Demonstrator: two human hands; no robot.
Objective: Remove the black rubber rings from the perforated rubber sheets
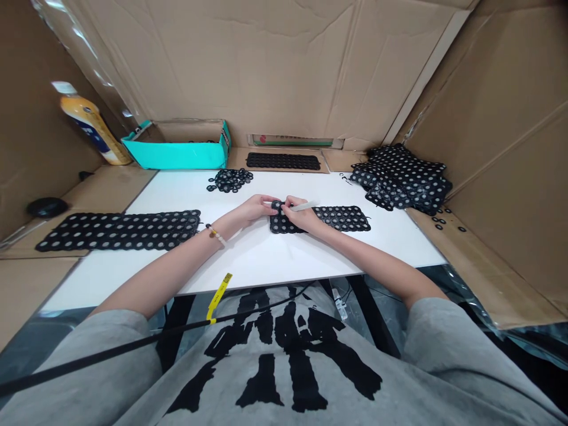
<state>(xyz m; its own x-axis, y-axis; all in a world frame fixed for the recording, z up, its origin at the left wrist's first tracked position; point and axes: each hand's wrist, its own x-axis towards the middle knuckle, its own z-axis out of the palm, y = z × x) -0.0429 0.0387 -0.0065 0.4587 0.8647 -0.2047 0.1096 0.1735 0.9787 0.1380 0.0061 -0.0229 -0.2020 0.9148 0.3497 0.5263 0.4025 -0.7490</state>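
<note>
On the white board [248,260] lies a black sheet of joined rings [344,219] with light centres, in front of my body. My left hand [258,208] pinches the sheet's upper left corner. A pale, pen-like tool [304,206] is held in my right hand [302,216], its tip end at the same corner, close to my left fingertips. The exact tip is too small to make out. My right hand and wrist cover the middle of the sheet. Behind my left hand sits a small pile of loose black rings [231,180].
Another black sheet [124,231] lies at left, one [283,161] at the back, and a heap of them [402,177] at right near loose rings [439,226]. A turquoise box [175,155], a bottle [95,130] and cardboard walls [266,65] stand around. A black cable [133,343] crosses my lap.
</note>
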